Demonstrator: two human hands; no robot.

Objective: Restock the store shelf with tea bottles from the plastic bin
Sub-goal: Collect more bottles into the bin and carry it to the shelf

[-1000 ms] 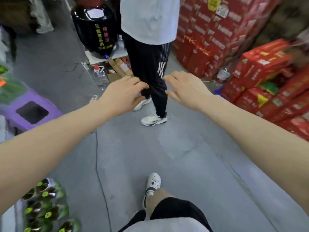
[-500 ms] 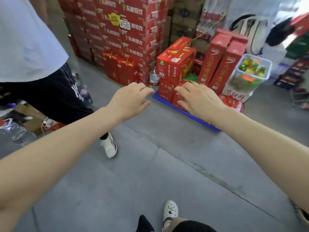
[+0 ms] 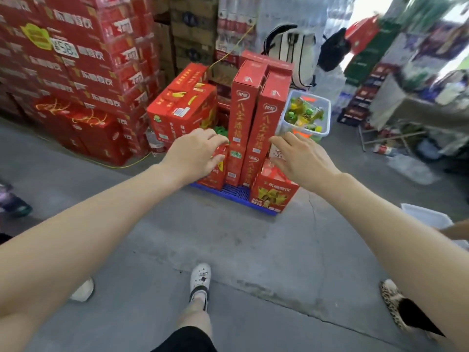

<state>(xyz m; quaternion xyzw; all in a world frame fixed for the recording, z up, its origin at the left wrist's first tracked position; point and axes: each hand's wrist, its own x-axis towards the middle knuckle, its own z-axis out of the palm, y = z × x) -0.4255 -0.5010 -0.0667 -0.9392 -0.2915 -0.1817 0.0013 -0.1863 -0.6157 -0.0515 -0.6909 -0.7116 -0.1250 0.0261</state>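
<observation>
A: Bare concrete nearest; left hand (image 3: 194, 154) and right hand (image 3: 303, 158) reach out, fingers loose, holding nothing.

B: Bin?

A: Plastic bin (image 3: 325, 118) far right, atop red cartons (image 3: 250, 123), tea bottles (image 3: 303, 114) inside. Likely heavy; thin walls may flex. Grip under the rim.

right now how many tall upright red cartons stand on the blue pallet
2. One tall carton stands left, just past the left hand; the second stands against its right side, beside the plastic bin. Others may be hidden behind them.
</observation>
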